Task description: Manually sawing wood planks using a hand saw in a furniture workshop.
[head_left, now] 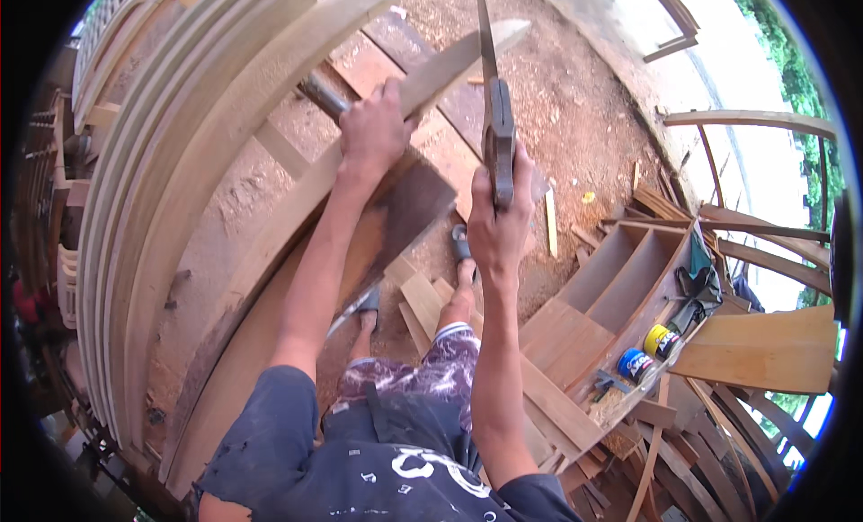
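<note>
My right hand (499,221) is wrapped around the dark handle of a handsaw (500,118). The saw's narrow blade points away from me, upright in view, and crosses the far end of a long curved wooden plank (440,73); I cannot tell whether its teeth touch the wood. My left hand (376,131) grips this plank a short way back from the blade. Just beyond that hand lies a dark, rounded bar or pipe (324,95). Below my left forearm is a broad brown board (395,221).
Several long curved planks (180,163) stand side by side on the left. At right, a wooden shelf unit (611,270) holds a blue can (635,365) and a yellow can (661,340). Scrap boards (665,468) pile at lower right. Sawdust and chips cover the ground (575,118).
</note>
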{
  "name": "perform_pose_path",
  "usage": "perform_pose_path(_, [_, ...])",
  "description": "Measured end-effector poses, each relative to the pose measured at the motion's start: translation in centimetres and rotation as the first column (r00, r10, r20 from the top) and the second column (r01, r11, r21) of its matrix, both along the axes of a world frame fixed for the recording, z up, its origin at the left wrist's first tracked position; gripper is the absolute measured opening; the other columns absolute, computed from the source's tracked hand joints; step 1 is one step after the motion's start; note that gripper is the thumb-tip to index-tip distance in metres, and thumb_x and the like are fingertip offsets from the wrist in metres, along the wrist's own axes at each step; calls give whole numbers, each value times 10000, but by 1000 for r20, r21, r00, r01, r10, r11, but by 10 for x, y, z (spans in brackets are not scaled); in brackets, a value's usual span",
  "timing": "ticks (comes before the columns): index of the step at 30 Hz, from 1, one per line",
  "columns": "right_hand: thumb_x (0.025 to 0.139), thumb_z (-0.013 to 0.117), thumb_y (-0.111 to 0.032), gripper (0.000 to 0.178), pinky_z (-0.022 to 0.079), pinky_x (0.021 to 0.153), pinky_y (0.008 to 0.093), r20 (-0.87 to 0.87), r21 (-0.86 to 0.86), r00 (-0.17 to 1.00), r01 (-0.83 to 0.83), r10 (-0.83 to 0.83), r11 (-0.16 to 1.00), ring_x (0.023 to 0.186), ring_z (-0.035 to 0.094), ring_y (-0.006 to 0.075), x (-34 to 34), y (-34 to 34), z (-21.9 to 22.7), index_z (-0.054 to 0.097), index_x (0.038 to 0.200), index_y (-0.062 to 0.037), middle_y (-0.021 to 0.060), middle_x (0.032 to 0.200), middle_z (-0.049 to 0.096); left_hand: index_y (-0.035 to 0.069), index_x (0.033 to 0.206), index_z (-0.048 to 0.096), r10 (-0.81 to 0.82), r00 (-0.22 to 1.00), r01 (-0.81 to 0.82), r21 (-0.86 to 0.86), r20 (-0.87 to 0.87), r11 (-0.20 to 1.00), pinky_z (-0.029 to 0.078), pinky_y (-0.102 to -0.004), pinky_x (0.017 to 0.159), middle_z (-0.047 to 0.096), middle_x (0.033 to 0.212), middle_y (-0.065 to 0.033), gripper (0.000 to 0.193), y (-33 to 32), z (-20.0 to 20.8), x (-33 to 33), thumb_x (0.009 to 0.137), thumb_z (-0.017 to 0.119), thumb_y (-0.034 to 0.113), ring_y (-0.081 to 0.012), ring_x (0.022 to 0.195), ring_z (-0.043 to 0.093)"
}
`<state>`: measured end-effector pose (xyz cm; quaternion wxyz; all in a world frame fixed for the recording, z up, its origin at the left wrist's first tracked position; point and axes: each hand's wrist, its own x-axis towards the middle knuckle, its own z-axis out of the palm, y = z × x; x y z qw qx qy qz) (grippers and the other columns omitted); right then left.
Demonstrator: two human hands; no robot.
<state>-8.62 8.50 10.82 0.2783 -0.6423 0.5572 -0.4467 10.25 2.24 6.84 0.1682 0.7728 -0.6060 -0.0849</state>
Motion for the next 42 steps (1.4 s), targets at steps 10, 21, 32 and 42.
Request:
perform_pose_path(10, [970,580,-109,492,514,881,371,260,205,966,-71,15,976,988,648,238,3,16,-6,472,1441,-10,167,1101,654,78,1228,499,88,995,-82,123,-42,989,548,-549,856,673,1159,-195,556,30,-10,14,849,742,404,-431,1018,682])
perform_pose_path(21, [989,583,-183,485,525,807,381,207,71,978,-31,16,997,886,661,248,2,2,-14,469,1445,-65,151,1011,668,35,1542,281,119,990,-116,-40,77,992,372,-532,1105,527,1373,-245,1089,108,-23,27,789,682,710,-416,1320,481])
perform_pose_path(32, [957,576,-93,531,462,879,351,183,269,982,1,-52,963,1009,578,199,-50,191,19,430,1459,-3,142,1157,597,27,1444,409,-170,957,232,266,-234,936,436,-445,1094,540,1406,-238,1017,14,-2,61,691,834,563,-364,1294,544])
perform_pose_path(42, [957,602,-109,566,539,769,348,18,39,999,-30,30,999,829,651,201,-24,108,-15,402,1474,6,147,992,677,32,1588,216,-285,745,449,138,-604,883,368,-356,1151,479,1473,-276,1124,-33,-21,59,720,802,442,-333,1353,503])
